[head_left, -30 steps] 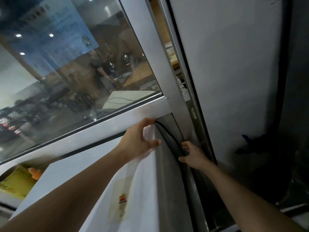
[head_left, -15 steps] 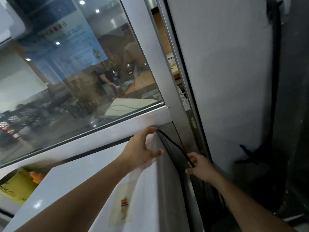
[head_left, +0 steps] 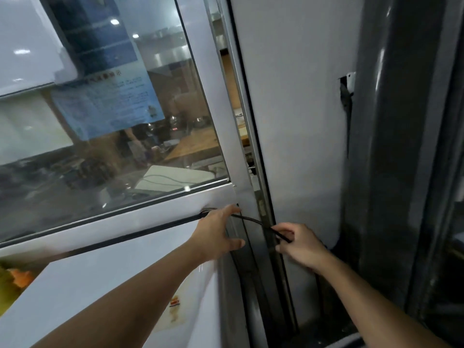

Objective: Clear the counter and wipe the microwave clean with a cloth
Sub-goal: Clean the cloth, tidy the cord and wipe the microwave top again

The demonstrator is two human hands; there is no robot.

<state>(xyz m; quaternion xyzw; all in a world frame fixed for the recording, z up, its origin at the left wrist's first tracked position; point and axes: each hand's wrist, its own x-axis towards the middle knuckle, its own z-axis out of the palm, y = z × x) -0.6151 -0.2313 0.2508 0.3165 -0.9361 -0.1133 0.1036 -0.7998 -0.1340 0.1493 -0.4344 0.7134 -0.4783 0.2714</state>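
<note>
A white microwave (head_left: 105, 280) fills the lower left, seen from above, with a small sticker (head_left: 175, 310) on its top. My left hand (head_left: 218, 233) rests on its back right corner, fingers spread. A thin black power cord (head_left: 253, 219) runs from behind that corner across to my right hand (head_left: 297, 244), which pinches the cord between thumb and fingers in the gap beside the microwave. No cloth is in view.
A glass window (head_left: 113, 121) with a metal frame (head_left: 226, 136) stands right behind the microwave. A white wall panel (head_left: 296, 121) and a dark grey upright (head_left: 391, 172) close off the right. Yellow and orange packaging (head_left: 12, 282) lies at the left edge.
My right hand has drawn the black cord out of the gap and lifted it to the right. My left hand stays on the microwave's back corner. The view has tilted upward.
</note>
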